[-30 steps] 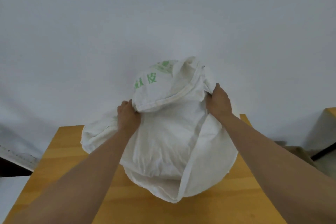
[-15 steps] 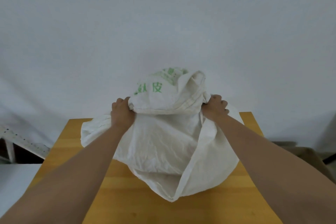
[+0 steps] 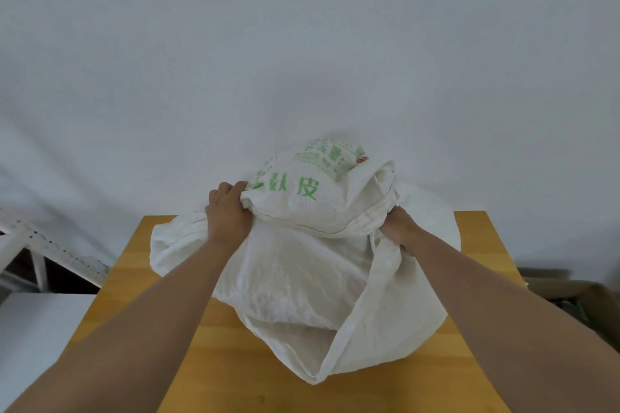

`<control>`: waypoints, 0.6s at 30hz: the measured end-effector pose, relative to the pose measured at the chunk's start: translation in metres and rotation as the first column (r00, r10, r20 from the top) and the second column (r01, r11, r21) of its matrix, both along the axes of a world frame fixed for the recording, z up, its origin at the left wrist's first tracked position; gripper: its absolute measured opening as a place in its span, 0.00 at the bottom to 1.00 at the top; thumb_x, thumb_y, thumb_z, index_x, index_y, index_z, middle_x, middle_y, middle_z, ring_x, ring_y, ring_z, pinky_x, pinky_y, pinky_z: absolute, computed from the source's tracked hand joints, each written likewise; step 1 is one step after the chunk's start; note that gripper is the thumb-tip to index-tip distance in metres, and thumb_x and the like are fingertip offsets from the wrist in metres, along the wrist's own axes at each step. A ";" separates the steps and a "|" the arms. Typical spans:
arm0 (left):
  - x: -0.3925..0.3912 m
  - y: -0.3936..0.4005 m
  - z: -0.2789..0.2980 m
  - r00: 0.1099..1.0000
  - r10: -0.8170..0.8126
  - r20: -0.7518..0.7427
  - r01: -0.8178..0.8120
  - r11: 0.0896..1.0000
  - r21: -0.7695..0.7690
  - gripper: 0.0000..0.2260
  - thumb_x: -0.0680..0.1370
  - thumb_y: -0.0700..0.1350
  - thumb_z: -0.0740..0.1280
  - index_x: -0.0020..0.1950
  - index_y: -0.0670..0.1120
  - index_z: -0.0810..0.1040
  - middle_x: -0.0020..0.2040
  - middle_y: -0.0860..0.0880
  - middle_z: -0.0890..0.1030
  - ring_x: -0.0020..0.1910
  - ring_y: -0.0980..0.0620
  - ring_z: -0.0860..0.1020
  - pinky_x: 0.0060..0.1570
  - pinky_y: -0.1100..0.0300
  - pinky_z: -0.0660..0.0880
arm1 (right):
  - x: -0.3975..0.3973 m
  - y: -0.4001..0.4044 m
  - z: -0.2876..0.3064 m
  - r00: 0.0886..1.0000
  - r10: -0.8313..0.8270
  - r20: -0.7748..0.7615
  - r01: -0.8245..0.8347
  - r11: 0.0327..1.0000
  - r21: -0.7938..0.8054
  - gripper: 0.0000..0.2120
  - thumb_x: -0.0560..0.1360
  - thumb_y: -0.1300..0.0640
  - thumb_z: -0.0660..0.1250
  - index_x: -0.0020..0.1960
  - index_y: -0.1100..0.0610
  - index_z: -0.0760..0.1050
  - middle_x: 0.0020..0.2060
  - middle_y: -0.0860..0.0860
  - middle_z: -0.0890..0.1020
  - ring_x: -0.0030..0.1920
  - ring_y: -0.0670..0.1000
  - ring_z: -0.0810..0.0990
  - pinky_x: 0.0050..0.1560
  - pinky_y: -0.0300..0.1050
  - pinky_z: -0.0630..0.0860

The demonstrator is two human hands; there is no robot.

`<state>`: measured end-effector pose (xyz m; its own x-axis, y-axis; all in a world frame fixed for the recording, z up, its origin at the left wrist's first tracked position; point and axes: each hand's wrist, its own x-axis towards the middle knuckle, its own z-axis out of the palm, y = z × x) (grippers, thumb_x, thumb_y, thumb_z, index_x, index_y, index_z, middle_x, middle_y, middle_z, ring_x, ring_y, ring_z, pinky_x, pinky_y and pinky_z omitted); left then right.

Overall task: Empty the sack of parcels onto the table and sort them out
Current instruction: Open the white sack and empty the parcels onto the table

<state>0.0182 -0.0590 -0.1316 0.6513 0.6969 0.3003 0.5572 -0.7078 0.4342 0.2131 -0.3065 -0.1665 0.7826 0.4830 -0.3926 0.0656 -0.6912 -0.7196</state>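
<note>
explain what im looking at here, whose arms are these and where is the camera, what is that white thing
There is no machine here. The picture comes from a wide-angle camera worn on a person's head, looking forward and down, so the two bare arms reaching in from the bottom are that person's own.

The white thing is a big cloth sack with green printed characters near its top. It sits, bulging, on a wooden table in front of a plain white wall.

The left hand grips a bunched fold of the sack on one side, and the right hand, partly buried in the cloth, grips the other side. No parcels show yet; whatever is inside is hidden by the fabric. To the left, part of a white metal frame is visible.
</note>
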 end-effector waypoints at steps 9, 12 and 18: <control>-0.020 0.039 0.016 0.996 0.036 0.079 -0.041 0.997 0.062 0.14 0.75 0.36 0.64 0.60 0.44 0.79 0.50 0.41 0.75 0.51 0.38 0.71 0.46 0.45 0.71 | -0.026 0.036 0.026 0.990 0.018 0.143 -0.020 1.000 0.014 0.10 0.78 0.56 0.58 0.39 0.54 0.70 0.39 0.52 0.76 0.41 0.53 0.75 0.41 0.45 0.70; -0.024 0.046 0.019 0.989 0.028 0.144 -0.035 0.999 0.042 0.15 0.75 0.37 0.64 0.60 0.44 0.79 0.50 0.41 0.75 0.53 0.37 0.72 0.49 0.42 0.73 | -0.026 0.042 0.026 0.971 0.003 0.240 -0.008 1.000 0.022 0.11 0.78 0.52 0.57 0.51 0.57 0.75 0.47 0.55 0.80 0.48 0.58 0.79 0.46 0.50 0.75; -0.024 0.055 0.034 0.974 0.030 0.226 -0.052 0.994 0.092 0.15 0.73 0.36 0.61 0.57 0.40 0.78 0.50 0.37 0.75 0.51 0.36 0.72 0.49 0.44 0.71 | -0.031 0.053 0.049 0.931 -0.009 0.364 -0.021 0.997 0.076 0.11 0.81 0.51 0.56 0.51 0.57 0.73 0.41 0.51 0.76 0.44 0.56 0.78 0.42 0.45 0.70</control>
<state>-0.0062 -0.0043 -0.0977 0.5315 0.6821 0.5022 0.4827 -0.7311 0.4822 0.1817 -0.2532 -0.1174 0.8616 0.5057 -0.0429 0.3369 -0.6331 -0.6970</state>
